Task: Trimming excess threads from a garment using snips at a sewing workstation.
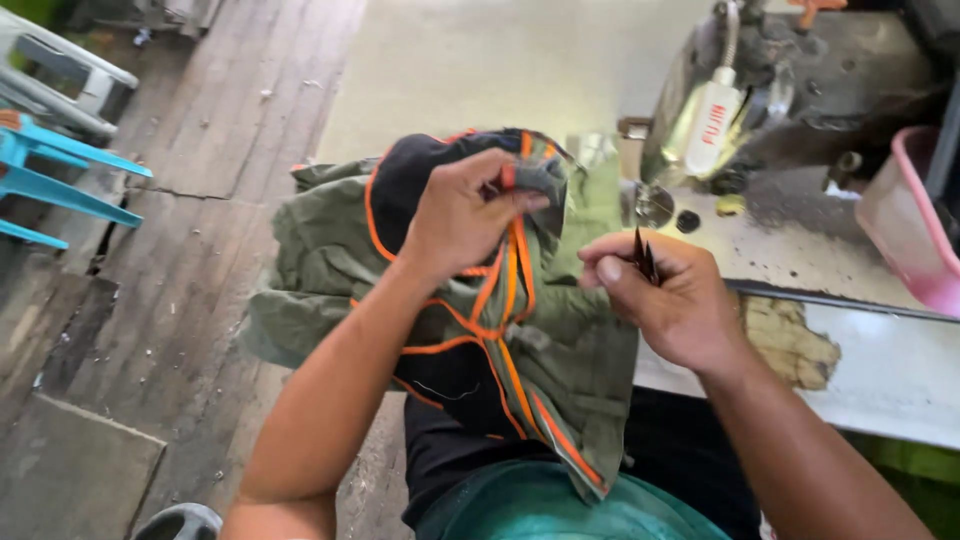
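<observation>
An olive-green garment [330, 270] with black panels and orange piping lies over my lap and the edge of the sewing table. My left hand [465, 210] pinches a folded bit of its fabric near the top, lifting it. Just to the right, my right hand [665, 295] is closed on small dark thread snips [642, 255], whose points stick up beside the garment's edge. The two hands are a short way apart.
A sewing machine [790, 90] stands on the worn white table [880, 370] at the upper right, with a pink plastic tub [905, 215] beside it. Wooden floorboards [200, 200] spread to the left, where a blue plastic chair [50, 175] and grey crates stand.
</observation>
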